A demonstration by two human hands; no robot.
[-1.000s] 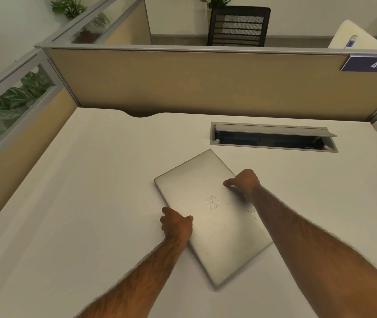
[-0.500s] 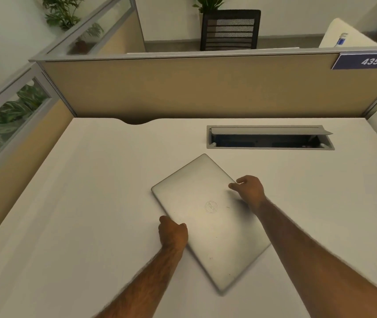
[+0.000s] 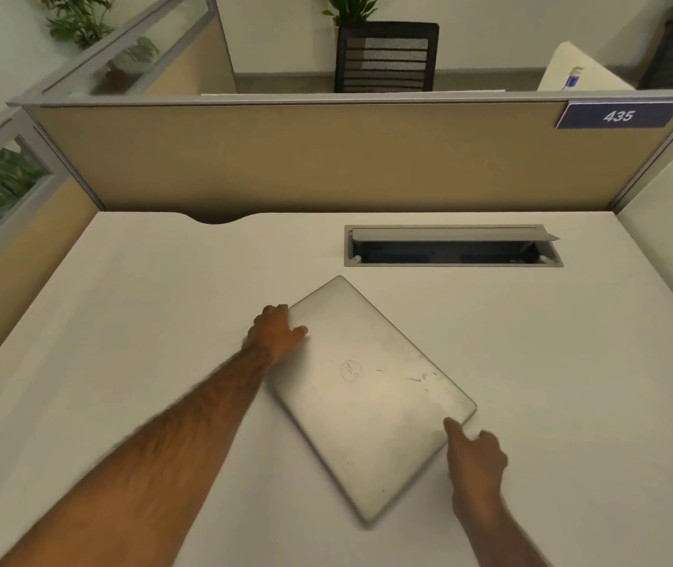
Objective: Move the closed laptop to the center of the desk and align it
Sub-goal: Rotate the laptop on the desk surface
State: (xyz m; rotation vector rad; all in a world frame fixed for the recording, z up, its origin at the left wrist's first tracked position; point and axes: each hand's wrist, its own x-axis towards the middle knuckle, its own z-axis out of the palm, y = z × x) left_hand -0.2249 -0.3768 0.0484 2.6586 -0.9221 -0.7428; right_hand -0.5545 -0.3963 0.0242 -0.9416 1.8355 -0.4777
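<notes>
A closed silver laptop lies flat near the middle of the white desk, skewed so its long sides run from far left to near right. My left hand grips its far-left corner, thumb on the lid. My right hand holds the near-right edge close to the right corner, thumb pressed on the lid and fingers beside the edge.
An open cable hatch is set into the desk just beyond the laptop. Tan partition walls close the desk at the back and left, with a blue "435" sign. A black chair stands behind the partition.
My left hand slid from the laptop's near-left edge up to its far-left corner. My right hand dropped from the far-right edge to the near-right edge. The laptop stays skewed.
</notes>
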